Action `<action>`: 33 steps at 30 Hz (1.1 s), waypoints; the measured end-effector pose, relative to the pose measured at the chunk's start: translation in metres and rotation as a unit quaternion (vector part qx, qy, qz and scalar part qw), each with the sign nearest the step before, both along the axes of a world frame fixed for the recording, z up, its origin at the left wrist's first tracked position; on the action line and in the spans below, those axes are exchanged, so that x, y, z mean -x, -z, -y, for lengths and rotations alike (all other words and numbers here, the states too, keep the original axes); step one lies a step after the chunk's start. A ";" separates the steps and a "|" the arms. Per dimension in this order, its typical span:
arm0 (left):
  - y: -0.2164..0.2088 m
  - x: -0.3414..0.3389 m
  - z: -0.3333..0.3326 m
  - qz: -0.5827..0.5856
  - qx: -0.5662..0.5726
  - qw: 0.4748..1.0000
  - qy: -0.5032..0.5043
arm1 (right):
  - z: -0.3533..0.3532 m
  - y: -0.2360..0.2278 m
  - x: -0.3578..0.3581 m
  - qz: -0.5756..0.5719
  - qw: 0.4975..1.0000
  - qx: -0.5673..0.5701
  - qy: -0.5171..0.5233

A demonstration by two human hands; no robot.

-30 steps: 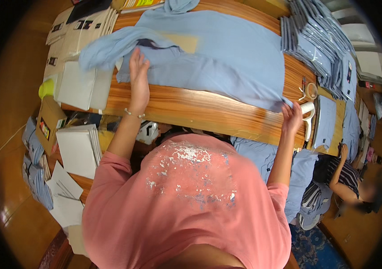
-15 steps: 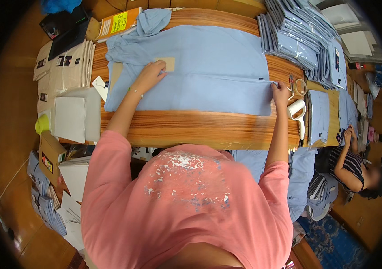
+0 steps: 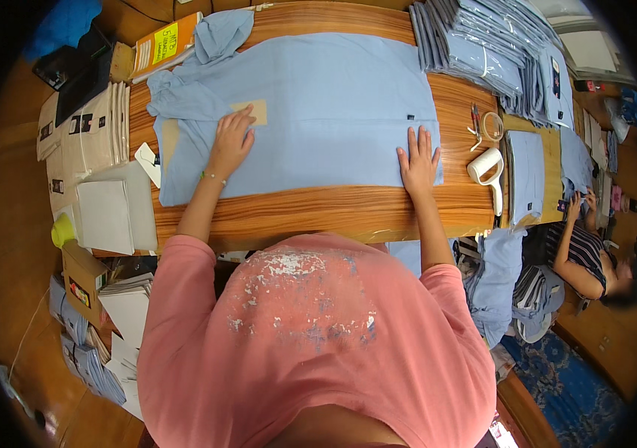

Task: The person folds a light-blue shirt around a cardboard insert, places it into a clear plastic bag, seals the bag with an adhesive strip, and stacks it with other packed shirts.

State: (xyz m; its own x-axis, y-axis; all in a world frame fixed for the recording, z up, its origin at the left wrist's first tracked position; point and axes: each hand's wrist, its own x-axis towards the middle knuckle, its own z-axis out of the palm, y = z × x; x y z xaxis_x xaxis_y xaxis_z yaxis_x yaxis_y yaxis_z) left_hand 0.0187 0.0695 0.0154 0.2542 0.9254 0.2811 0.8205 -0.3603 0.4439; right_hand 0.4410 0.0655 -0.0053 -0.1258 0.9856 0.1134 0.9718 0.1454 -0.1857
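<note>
A light blue shirt (image 3: 333, 89) lies spread across the wooden table, its sleeves bunched at the left end. A tan cardboard piece (image 3: 257, 112) shows partly from under the folded cloth there. My left hand (image 3: 232, 142) rests on the shirt beside that card, fingers stretched out and holding nothing. At the right end, my right hand (image 3: 419, 162) lies flat on the shirt's near edge with its fingers spread. Just beyond its fingertips is a small dark label (image 3: 410, 117) on the cloth.
Right of the shirt are a white lint roller (image 3: 488, 168), a tape roll (image 3: 492, 127) and small snips (image 3: 475, 119). Bagged blue shirts (image 3: 483, 60) are stacked far right. Beige packed garments (image 3: 91, 134) and white card sheets (image 3: 106, 216) stand left. A co-worker (image 3: 583, 254) sits at right.
My right hand has let go of the shirt's right edge, moved left and flattened onto the cloth. The lifted fold now lies down. My left hand has stretched its fingers. The view has shifted slightly.
</note>
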 end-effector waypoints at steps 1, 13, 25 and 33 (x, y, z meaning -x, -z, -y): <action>0.001 -0.003 0.012 -0.009 0.002 1.000 -0.004 | 0.014 -0.001 -0.003 -0.001 1.000 0.006 -0.002; -0.046 0.008 0.124 0.109 0.038 0.990 -0.083 | 0.072 -0.073 0.055 -0.311 0.949 -0.025 -0.045; 0.014 0.120 0.161 0.233 0.163 0.921 -0.268 | 0.005 -0.079 0.497 -0.213 0.898 0.098 -0.372; 0.002 0.124 0.168 0.183 0.183 0.938 -0.230 | -0.114 -0.084 0.467 -0.253 0.925 0.053 -0.278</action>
